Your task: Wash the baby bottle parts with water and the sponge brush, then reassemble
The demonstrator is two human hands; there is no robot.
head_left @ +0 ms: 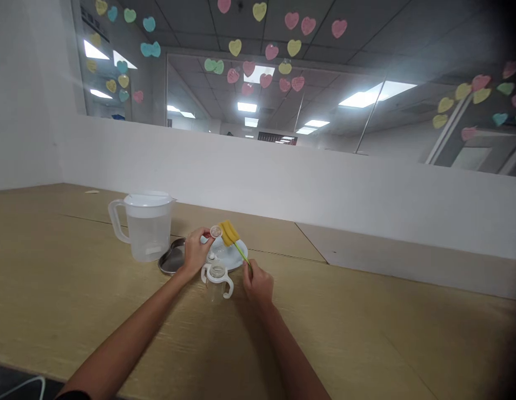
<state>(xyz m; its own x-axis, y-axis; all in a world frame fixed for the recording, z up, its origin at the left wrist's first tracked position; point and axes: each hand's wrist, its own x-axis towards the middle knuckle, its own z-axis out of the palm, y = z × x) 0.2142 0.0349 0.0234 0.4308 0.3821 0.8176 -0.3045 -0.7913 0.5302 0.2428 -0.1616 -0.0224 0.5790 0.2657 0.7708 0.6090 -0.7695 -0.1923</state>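
Note:
My left hand (194,251) pinches a small round clear cap (216,231) with its open side or face towards me. In my right hand (258,283) is the thin green handle of a bottle brush with a yellow sponge head (229,232). The sponge is right beside the cap; whether they touch I cannot tell. Below and between both hands, a clear baby bottle (216,290) with two white side handles stands upright, its mouth uncovered. Behind it a white bowl (243,256) sits on the table, partly hidden by the hands and brush. A small white part (211,256) shows near the bowl's front.
A lidded translucent pitcher (149,233) stands to the left, its handle pointing left. Between it and the bowl lies a shallow metal tray (165,266), partly behind my left hand. The wooden table (345,333) meets a white wall (258,178) at the back.

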